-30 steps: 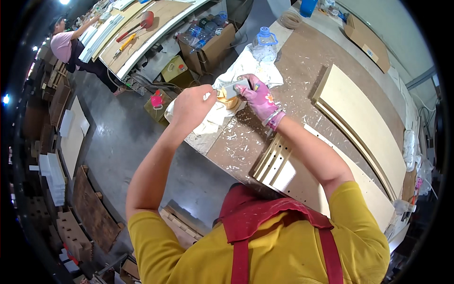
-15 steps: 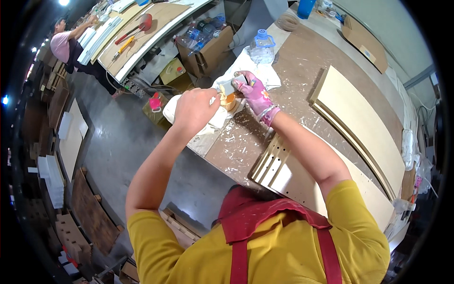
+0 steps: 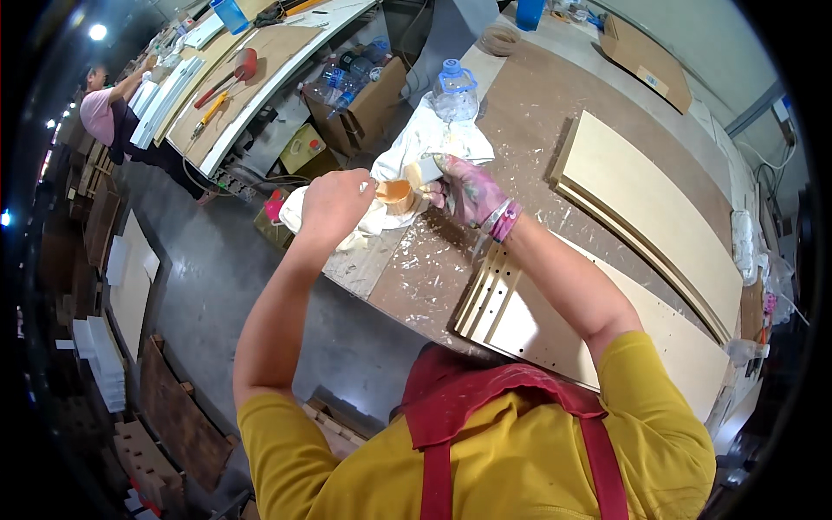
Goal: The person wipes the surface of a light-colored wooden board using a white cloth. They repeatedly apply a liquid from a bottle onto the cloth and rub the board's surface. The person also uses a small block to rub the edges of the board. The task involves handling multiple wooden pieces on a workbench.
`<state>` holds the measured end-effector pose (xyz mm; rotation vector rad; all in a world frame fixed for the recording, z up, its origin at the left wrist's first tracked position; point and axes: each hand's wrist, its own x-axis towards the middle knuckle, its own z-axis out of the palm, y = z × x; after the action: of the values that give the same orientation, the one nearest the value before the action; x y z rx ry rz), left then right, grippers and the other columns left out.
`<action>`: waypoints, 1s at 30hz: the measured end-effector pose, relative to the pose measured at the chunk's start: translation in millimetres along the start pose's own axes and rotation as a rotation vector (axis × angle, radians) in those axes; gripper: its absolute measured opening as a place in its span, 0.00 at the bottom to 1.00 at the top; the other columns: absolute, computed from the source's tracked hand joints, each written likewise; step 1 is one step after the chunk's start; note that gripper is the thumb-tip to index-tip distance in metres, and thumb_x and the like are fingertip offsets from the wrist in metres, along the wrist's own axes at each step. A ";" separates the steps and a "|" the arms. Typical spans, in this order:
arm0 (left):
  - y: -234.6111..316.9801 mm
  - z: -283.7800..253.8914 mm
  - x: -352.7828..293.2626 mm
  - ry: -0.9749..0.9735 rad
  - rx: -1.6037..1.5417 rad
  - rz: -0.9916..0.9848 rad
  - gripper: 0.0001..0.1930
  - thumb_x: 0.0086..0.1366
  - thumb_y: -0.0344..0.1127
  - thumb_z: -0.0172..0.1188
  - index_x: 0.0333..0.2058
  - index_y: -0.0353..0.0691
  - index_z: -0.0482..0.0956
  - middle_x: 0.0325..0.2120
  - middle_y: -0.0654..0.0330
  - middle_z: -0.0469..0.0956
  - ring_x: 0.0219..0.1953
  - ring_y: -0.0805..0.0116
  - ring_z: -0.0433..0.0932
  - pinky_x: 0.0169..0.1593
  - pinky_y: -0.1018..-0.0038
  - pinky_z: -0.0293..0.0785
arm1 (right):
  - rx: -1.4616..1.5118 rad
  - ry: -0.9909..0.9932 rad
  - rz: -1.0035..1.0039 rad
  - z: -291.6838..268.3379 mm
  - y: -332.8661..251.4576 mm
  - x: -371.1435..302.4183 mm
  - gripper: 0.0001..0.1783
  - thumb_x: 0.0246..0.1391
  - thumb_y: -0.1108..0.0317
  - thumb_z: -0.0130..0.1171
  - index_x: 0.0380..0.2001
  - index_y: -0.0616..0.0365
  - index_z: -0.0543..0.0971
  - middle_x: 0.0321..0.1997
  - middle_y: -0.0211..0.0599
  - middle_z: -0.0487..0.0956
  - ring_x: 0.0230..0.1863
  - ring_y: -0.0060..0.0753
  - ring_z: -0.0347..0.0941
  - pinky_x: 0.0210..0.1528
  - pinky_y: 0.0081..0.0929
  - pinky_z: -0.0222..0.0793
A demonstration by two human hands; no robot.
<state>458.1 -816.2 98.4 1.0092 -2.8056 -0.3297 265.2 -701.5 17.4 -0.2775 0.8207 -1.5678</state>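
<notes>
My left hand (image 3: 334,204) now grips the small cup (image 3: 396,192) above the cloth (image 3: 381,221); right hand (image 3: 468,186) holds the scraper (image 3: 426,170) closed, moved closer.

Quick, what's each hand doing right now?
Left hand: closed on a small tan container.
Right hand: closed on a pale flat tool.

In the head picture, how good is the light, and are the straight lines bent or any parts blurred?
Head view: the light is bright and even on the workbench, with a glaring lamp at the upper left; the rim falls to black. The fisheye bends the stacked boards into curves. The left hand and right hand are fairly sharp; the small thing between them is too small to tell.
</notes>
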 end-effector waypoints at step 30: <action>70.8 -22.3 -5.5 -0.067 -0.464 0.042 0.17 0.62 0.34 0.58 0.47 0.32 0.76 0.41 0.49 0.78 0.39 0.59 0.77 0.45 0.67 0.74 | 0.198 0.002 -0.446 -47.9 -36.1 -198.4 0.15 0.57 0.59 0.62 0.41 0.55 0.74 0.35 0.27 0.75 0.34 0.18 0.73 0.35 0.20 0.72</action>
<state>423.7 -763.0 137.5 0.8397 -2.6090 -0.9677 245.8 -500.0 62.1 -0.3297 0.6225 -2.0518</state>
